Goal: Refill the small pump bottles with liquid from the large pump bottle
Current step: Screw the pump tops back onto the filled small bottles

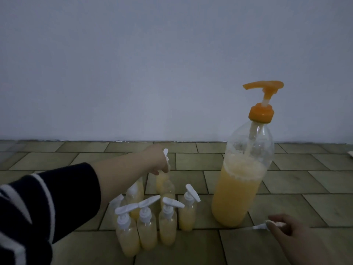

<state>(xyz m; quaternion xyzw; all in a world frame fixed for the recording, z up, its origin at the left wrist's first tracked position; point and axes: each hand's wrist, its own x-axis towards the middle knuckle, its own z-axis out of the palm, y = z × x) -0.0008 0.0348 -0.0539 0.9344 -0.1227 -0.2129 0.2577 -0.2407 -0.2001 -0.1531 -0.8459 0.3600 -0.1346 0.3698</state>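
The large clear bottle [242,180] with an orange pump head stands on the tiled floor at the right, about half full of orange liquid. Several small bottles [149,222] with white pumps stand clustered left of it, each holding orange liquid. My left hand [156,161] reaches over the cluster and grips the white pump top of the rearmost small bottle [162,181]. At the lower right, my right hand [292,234] pinches a loose white pump head [262,226] whose tube points left, just in front of the large bottle.
A pale wall [172,64] rises right behind the tiled floor [286,188]. A small pale object [350,153] shows at the far right edge. My dark sleeve with white stripes [38,207] fills the lower left.
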